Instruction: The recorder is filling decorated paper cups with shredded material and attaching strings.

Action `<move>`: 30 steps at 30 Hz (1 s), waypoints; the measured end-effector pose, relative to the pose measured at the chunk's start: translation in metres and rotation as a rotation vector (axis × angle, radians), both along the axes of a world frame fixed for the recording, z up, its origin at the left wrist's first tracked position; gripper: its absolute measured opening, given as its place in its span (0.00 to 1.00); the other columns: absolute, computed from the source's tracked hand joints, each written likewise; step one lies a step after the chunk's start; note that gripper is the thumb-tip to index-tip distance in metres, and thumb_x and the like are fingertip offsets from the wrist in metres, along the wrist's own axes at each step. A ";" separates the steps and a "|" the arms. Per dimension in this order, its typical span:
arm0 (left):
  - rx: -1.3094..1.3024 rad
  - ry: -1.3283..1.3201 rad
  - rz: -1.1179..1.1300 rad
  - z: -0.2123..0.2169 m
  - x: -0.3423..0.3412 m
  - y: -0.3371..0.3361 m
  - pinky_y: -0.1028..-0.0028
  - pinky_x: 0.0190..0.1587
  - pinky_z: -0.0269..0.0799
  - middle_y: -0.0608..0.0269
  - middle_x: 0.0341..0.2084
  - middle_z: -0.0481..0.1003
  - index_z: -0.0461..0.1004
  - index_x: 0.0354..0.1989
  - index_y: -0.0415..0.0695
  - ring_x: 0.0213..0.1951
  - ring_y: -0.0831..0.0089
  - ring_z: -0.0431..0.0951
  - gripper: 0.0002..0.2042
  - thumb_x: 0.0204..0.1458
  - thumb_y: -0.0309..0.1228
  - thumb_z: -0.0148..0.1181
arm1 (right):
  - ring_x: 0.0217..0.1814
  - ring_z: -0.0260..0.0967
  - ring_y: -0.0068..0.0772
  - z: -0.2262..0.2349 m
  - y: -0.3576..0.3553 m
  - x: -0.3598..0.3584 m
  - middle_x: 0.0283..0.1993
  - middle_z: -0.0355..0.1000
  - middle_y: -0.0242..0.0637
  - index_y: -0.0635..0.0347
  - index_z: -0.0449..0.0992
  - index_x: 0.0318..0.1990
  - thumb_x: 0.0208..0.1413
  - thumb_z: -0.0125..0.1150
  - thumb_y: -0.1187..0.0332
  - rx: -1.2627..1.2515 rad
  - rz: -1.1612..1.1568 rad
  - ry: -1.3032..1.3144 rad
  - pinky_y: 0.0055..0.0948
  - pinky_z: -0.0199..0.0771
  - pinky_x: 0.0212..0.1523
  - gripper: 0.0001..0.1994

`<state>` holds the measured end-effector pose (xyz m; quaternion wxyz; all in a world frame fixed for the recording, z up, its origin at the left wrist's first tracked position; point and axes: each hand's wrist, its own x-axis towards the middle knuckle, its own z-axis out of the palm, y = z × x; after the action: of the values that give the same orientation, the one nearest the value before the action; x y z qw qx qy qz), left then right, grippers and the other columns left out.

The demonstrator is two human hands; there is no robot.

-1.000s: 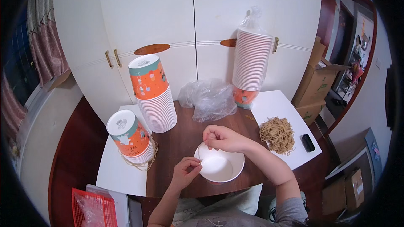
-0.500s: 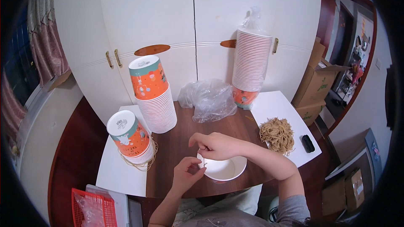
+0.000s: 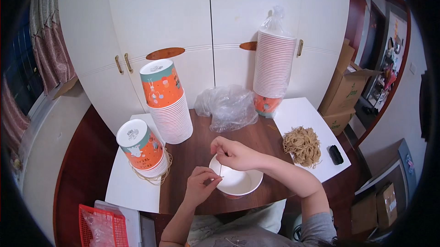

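Observation:
A white-lined paper bucket (image 3: 245, 180) stands mouth up at the near middle of the table. Over its left rim, a short length of thin tan cord (image 3: 220, 170) runs between my two hands. My left hand (image 3: 200, 184) pinches the lower end with thumb and forefinger, beside the rim. Just above and farther off, my right hand (image 3: 233, 153) is bent down with closed fingers on the upper part of the cord. Whether the cord passes through the bucket's wall, I cannot tell.
Upside-down orange bucket stacks, one tall (image 3: 167, 105) and one short (image 3: 142, 148) with cords around it, stand left. Behind are crumpled clear plastic (image 3: 227, 109) and a bagged bucket stack (image 3: 274, 66). At right lie a tan cord pile (image 3: 301, 146) and a small black object (image 3: 335, 154).
The bucket has shifted slightly left and farther from me. My right hand has risen a little away from the left, and more cord shows between them.

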<state>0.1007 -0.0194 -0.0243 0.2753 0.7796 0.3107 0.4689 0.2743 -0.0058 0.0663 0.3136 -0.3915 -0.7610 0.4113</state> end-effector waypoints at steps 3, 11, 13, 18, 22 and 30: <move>-0.113 -0.044 -0.033 -0.006 -0.004 0.001 0.78 0.32 0.66 0.66 0.27 0.71 0.75 0.22 0.42 0.32 0.75 0.70 0.05 0.35 0.22 0.64 | 0.25 0.53 0.14 -0.005 0.000 -0.003 0.21 0.56 0.24 0.61 0.61 0.37 0.50 0.46 0.76 -0.068 -0.005 0.066 0.17 0.56 0.26 0.07; -0.135 0.020 -0.074 -0.021 -0.011 0.006 0.78 0.35 0.66 0.65 0.26 0.71 0.75 0.22 0.42 0.33 0.75 0.69 0.05 0.35 0.23 0.64 | 0.21 0.49 0.09 0.003 0.002 0.003 0.20 0.54 0.20 0.58 0.59 0.35 0.50 0.45 0.78 -0.125 -0.043 0.409 0.13 0.48 0.19 0.06; -0.054 0.040 -0.009 -0.026 -0.015 0.006 0.78 0.36 0.66 0.65 0.27 0.70 0.75 0.22 0.42 0.32 0.74 0.69 0.05 0.35 0.23 0.64 | 0.20 0.49 0.08 0.013 0.005 0.009 0.20 0.54 0.19 0.58 0.59 0.35 0.50 0.45 0.78 -0.176 -0.049 0.454 0.13 0.47 0.19 0.06; -0.201 -0.053 -0.136 -0.036 -0.020 0.008 0.80 0.34 0.65 0.67 0.29 0.68 0.75 0.24 0.42 0.33 0.77 0.69 0.04 0.37 0.23 0.63 | 0.19 0.48 0.08 0.009 0.006 0.017 0.19 0.53 0.18 0.57 0.60 0.34 0.51 0.45 0.78 -0.222 -0.053 0.532 0.12 0.47 0.18 0.05; -0.306 -0.130 -0.173 -0.040 -0.018 0.004 0.82 0.31 0.66 0.66 0.28 0.68 0.75 0.28 0.43 0.29 0.80 0.70 0.05 0.41 0.24 0.61 | 0.20 0.48 0.09 0.002 0.013 0.028 0.20 0.53 0.18 0.58 0.62 0.33 0.51 0.45 0.76 -0.238 -0.038 0.429 0.13 0.49 0.20 0.03; -0.184 0.024 0.016 -0.018 -0.015 -0.007 0.80 0.28 0.66 0.64 0.25 0.68 0.72 0.28 0.42 0.26 0.78 0.71 0.08 0.38 0.28 0.62 | 0.22 0.49 0.09 0.006 0.011 0.034 0.21 0.54 0.18 0.58 0.63 0.35 0.51 0.45 0.76 -0.230 -0.066 0.382 0.13 0.51 0.23 0.05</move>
<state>0.0858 -0.0268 -0.0422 0.3383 0.7539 0.3620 0.4314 0.3082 0.0057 0.0721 0.4187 -0.3644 -0.6226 0.5516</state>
